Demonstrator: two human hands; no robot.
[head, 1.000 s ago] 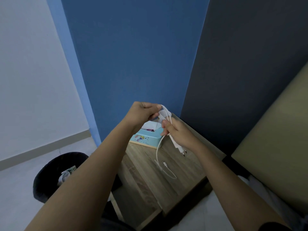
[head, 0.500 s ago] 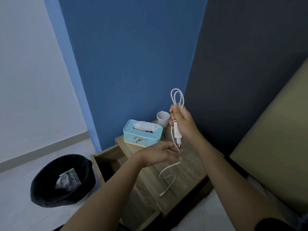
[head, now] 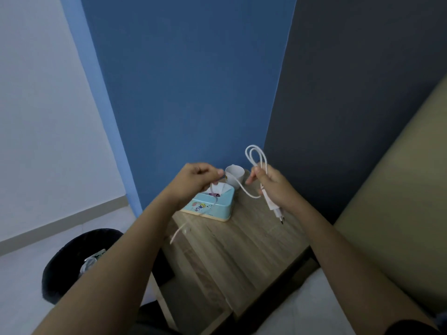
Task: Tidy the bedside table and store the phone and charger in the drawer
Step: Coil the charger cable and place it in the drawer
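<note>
White charger hangs prongs-down, near upright, in right hand

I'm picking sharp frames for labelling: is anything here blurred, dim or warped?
Head view: dim, even light, no glare; the left hand and the cable's loose end are motion-blurred, the right hand and charger plug sharper; the wide lens splays the wall edges.

White charger with cable: plug body hangs pins-down from my right hand, two cable loops stand above it, loose end pinched in my left hand
</note>
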